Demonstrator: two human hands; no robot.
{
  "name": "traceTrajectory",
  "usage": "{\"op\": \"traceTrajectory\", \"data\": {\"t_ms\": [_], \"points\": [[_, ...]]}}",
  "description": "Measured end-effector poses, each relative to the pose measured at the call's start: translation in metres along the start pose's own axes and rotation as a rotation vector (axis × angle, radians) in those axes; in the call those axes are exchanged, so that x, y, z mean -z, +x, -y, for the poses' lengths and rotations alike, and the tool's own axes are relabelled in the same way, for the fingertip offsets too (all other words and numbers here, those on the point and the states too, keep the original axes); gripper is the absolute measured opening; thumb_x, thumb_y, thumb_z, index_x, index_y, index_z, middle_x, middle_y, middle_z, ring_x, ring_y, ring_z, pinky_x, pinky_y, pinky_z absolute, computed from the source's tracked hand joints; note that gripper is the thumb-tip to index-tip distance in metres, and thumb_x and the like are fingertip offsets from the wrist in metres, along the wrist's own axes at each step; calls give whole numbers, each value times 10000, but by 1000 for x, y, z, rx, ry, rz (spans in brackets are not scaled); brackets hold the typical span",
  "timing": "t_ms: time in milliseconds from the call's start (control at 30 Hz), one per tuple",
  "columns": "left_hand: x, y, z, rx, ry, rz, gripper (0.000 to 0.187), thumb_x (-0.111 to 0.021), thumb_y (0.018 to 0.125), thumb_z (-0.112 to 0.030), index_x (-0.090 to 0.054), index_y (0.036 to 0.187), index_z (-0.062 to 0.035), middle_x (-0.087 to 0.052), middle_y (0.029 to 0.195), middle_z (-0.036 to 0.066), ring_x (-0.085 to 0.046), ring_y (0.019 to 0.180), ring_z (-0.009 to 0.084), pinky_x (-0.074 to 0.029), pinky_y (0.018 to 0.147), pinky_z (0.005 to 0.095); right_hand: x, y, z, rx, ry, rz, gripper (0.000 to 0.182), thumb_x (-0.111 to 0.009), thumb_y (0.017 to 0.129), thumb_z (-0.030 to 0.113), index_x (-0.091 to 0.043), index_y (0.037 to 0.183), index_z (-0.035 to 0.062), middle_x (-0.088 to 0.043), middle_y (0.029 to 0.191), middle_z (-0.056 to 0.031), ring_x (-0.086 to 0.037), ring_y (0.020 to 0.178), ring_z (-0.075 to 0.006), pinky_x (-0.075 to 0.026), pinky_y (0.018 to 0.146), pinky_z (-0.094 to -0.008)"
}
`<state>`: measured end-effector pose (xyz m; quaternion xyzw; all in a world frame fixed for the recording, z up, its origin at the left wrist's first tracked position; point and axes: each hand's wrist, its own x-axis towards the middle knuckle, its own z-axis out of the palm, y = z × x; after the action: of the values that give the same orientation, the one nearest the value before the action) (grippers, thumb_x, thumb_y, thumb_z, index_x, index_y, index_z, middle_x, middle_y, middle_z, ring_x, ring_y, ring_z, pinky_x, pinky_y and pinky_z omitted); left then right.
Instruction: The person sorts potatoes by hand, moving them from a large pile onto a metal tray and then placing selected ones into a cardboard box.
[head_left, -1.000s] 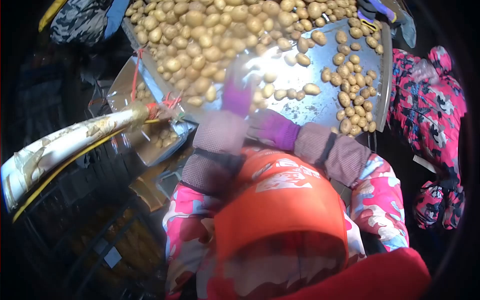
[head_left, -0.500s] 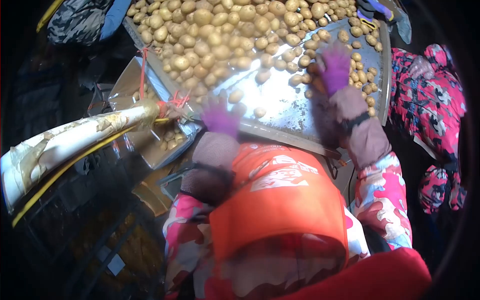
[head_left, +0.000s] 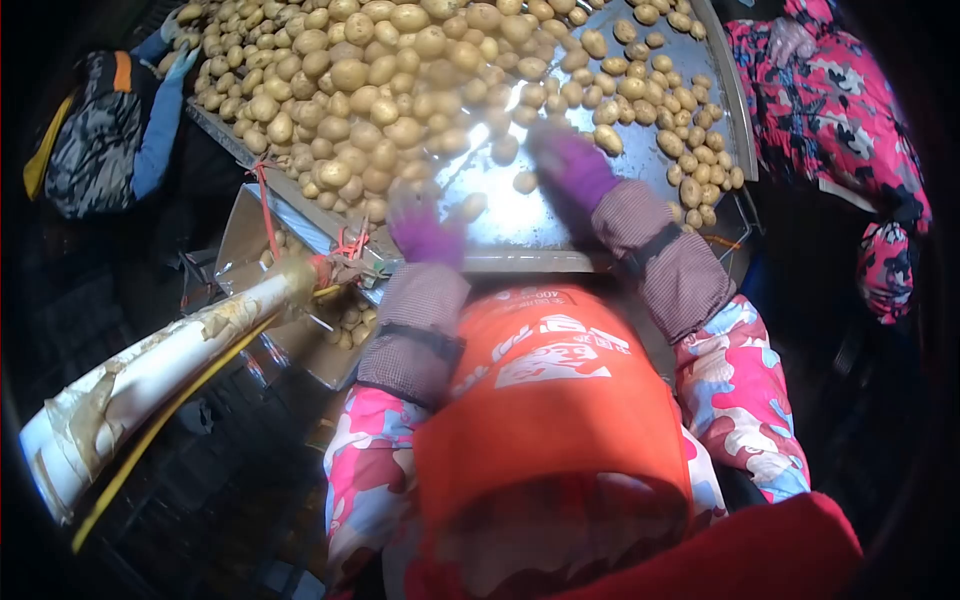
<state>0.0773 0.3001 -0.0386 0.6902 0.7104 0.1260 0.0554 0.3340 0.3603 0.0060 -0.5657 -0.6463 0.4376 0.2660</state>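
A big heap of potatoes (head_left: pixel 350 75) covers the far and left parts of a metal sorting table (head_left: pixel 555 232). My left hand (head_left: pixel 428 228), in a purple glove with pale fingertips, is at the heap's near edge. Its fingers look spread, though blurred, and a single potato (head_left: pixel 470 207) lies just to their right. Over the bright middle of the table is my right hand (head_left: pixel 578 168), also in a purple glove; motion smears its fingers, so any hold is hidden. Another loose potato (head_left: pixel 525 181) sits left of it. More potatoes (head_left: pixel 690 150) are spread along the right side.
A taped white pipe (head_left: pixel 160 350) slants in from the left, beside a yellow hose (head_left: pixel 170 430). Below the table's left corner is a chute (head_left: pixel 240 235) with potatoes. One person (head_left: pixel 830 110) stands at the right and another (head_left: pixel 110 140) at the far left.
My right hand has swept left and nearer from the right-hand potatoes to the table's middle. My left hand stays by the heap's near edge. The view has shifted, showing more of the left-hand person.
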Motion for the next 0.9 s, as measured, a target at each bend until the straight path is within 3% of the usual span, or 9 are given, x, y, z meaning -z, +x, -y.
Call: {"op": "traceTrajectory", "data": {"t_ms": [67,133,233,400,467,600,733,833,900], "points": [[-8,-2,8,-3,17,18,622,-599,911,-470,-480,1421,-135,-366,1540,190,-285,1459,381,-193,1196,548,10,-9,6,-288,241,-258,371,-563,948,177,-586,1306,84,-649,1191,-177,-620,1099,-288,-502,933,-398],[-12,-4,6,-1,43,15,615,-580,921,-479,-488,1420,-132,-349,1555,189,-269,1470,374,-177,1203,542,25,-35,-7,-129,-145,-402,356,-557,957,181,-595,1295,73,-651,1171,-154,-616,1074,-268,-498,926,-388],[-9,-5,3,-9,73,-9,626,-596,908,-464,-491,1419,-117,-348,1553,195,-289,1461,364,-190,1197,546,16,-101,-44,106,-278,-45,350,-549,969,202,-608,1287,69,-661,1128,-138,-622,1018,-256,-496,917,-374],[-14,-6,5,4,57,-36,647,-638,871,-434,-495,1409,-103,-371,1538,194,-339,1429,359,-213,1189,542,34,-61,-43,-462,-272,26,322,-543,976,257,-639,1219,68,-694,1066,-137,-673,926,-246,-521,860,-356],[-13,-6,4,2,54,-52,647,-654,860,-417,-497,1406,-107,-388,1524,195,-349,1421,360,-221,1186,540,66,-24,-38,-484,-505,40,323,-541,971,296,-641,1179,71,-690,1028,-133,-671,889,-243,-519,815,-360],[-14,-9,5,-5,75,-28,675,-635,877,-410,-445,1459,-125,-397,1516,201,-343,1425,361,-215,1188,521,144,-21,-68,-123,-982,-33,309,-541,930,278,-622,1137,64,-655,996,-137,-636,886,-284,-503,769,-395],[-9,0,-3,36,100,7,687,-640,880,-379,-425,1479,-119,-407,1506,201,-350,1417,369,-228,1178,517,66,-9,11,272,-790,-209,261,-547,875,80,-621,1118,17,-622,1054,-188,-602,1012,-352,-478,917,-441],[-1,-1,-6,36,62,-6,682,-657,868,-339,-431,1471,-112,-420,1491,201,-363,1402,377,-242,1168,519,-6,-23,-13,798,-705,-26,204,-601,835,151,-644,1033,140,-604,1081,-109,-574,1045,-315,-474,883,-459],[-6,-3,-2,9,43,-53,638,-653,864,-358,-478,1425,-109,-434,1481,202,-380,1394,371,-269,1157,531,-27,11,-42,830,-783,100,187,-613,826,161,-651,1005,202,-596,1099,-72,-568,1054,-298,-477,868,-462]]}}
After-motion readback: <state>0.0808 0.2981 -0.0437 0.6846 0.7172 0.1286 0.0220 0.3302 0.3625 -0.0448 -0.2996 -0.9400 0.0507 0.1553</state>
